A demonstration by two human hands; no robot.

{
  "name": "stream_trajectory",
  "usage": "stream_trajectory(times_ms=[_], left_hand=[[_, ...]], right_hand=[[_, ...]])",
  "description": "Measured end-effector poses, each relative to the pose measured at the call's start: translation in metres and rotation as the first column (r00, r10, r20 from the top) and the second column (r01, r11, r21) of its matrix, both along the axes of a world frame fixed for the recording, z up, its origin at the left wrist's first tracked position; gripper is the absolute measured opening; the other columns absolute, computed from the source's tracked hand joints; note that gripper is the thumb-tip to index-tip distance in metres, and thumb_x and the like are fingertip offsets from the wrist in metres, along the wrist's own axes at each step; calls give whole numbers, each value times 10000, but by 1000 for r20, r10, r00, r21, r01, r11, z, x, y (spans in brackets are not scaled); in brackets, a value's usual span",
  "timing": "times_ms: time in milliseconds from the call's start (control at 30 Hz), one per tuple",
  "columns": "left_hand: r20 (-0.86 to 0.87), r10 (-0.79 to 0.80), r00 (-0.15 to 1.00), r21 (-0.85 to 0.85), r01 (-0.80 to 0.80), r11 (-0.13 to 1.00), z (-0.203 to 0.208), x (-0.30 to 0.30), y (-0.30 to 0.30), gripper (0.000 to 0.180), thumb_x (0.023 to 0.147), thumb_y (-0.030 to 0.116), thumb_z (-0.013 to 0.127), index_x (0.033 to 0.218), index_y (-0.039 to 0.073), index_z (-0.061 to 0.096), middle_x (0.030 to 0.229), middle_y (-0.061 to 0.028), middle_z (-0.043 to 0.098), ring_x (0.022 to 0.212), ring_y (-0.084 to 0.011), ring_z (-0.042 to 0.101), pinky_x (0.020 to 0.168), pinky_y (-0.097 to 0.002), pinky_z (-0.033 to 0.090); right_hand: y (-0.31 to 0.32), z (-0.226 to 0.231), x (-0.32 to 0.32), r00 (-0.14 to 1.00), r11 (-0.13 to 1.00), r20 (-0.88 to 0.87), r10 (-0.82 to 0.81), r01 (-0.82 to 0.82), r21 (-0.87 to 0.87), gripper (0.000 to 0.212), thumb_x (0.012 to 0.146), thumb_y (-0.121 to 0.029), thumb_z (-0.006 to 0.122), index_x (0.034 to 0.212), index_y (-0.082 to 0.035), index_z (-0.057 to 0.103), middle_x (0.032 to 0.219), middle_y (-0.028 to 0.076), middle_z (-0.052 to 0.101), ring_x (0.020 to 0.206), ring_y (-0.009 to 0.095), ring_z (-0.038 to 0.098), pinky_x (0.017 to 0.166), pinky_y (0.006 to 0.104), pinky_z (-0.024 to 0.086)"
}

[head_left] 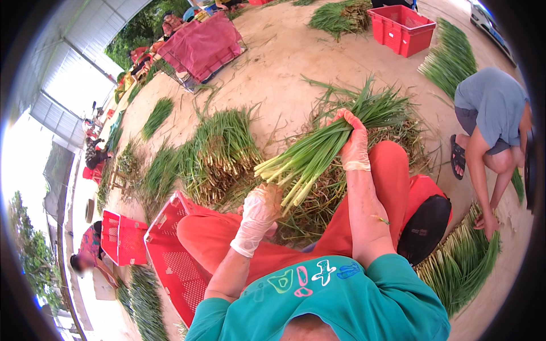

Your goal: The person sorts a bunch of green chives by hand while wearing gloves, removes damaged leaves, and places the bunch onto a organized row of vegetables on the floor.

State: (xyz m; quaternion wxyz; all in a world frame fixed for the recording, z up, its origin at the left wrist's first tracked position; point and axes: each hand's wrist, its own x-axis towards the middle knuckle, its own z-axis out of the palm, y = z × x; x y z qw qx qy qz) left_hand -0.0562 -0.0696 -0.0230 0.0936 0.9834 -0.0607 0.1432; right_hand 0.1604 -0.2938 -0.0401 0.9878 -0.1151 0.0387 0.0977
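Observation:
My right hand (354, 143), in a thin clear glove with orange showing at the fingers, is closed round a bunch of garlic chives (318, 153). The bunch slants across in front of me, green leaf tips to the upper right and pale stem ends to the lower left. Just below those ends, my left hand (261, 209) in a whitish glove has its fingers curled; whether they pinch a stem is hidden. Under the bunch lies a heap of loose leaves and brown trimmings (324, 210). A large pile of chives (219, 153) stands to the left, root ends toward me.
Red plastic crates stand beside my left knee (176, 250), farther left (122, 238) and at the back right (401, 28). On the right a bent-over person (495, 119) touches laid-out chives (463, 261). A red-covered frame (202, 45) stands at the back left.

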Motion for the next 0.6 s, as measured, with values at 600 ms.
stream_trajectory(times_ms=[600], left_hand=[[-352,119,928,-932,-337,-132,11,-1,5,110,907,27,657,999,-31,656,775,-54,669,501,-71,497,442,-216,405]], right_hand=[[5,5,-8,975,999,218,-39,35,24,185,865,-174,694,994,-87,593,836,-16,584,757,176,571,859,399,488]])
